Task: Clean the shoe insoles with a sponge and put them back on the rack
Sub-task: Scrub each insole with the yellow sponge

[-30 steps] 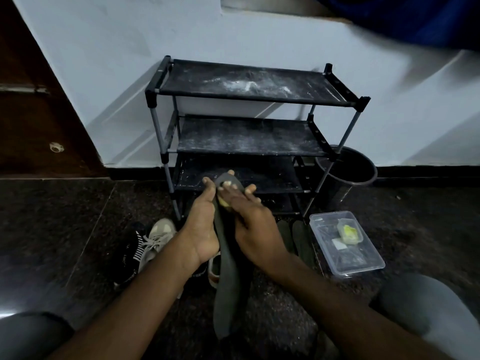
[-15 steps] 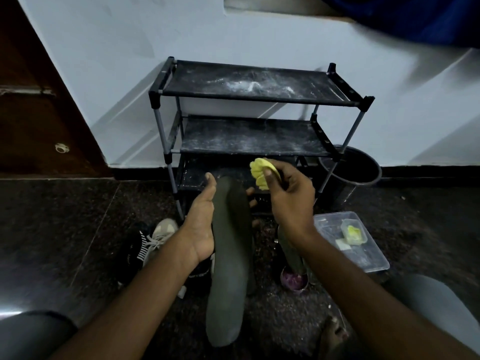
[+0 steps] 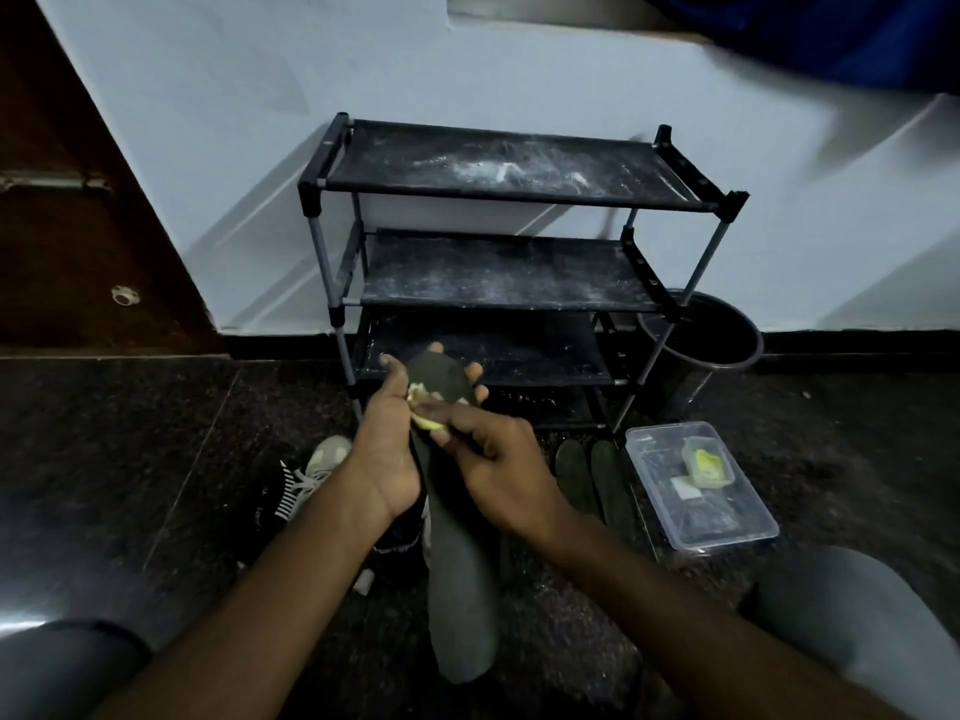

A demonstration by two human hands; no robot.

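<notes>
The left hand [image 3: 387, 449] grips a dark green insole [image 3: 460, 574] in front of the rack [image 3: 509, 272], about level with its 3rd shelf. The thumb lies along the insole's left edge, and the fingertips [image 3: 474, 370] curl round the toe end from behind. The insole is held lengthwise, with its toe toward the rack and its heel hanging away from it, toward the person.

The right hand [image 3: 498, 470] pinches a yellow sponge [image 3: 422, 413] and presses it on the insole's face just below the toe, close to the left thumb. Fingers hide most of the sponge.

2 other insoles [image 3: 571, 470] lie side by side on the floor [image 3: 130, 459] near the rack's front right leg. Right of them, also in front of the rack, is a clear box [image 3: 727, 522] with a small yellow-lidded tub [image 3: 706, 462] inside. A dark bin [image 3: 722, 350] stands just beside the rack's right side, against the wall [image 3: 208, 148].

Near the rack's front left leg lies a pale sneaker [image 3: 324, 457], with a black striped shoe [image 3: 278, 498] just left of it. The rack's black shelves are streaked with white dust.
</notes>
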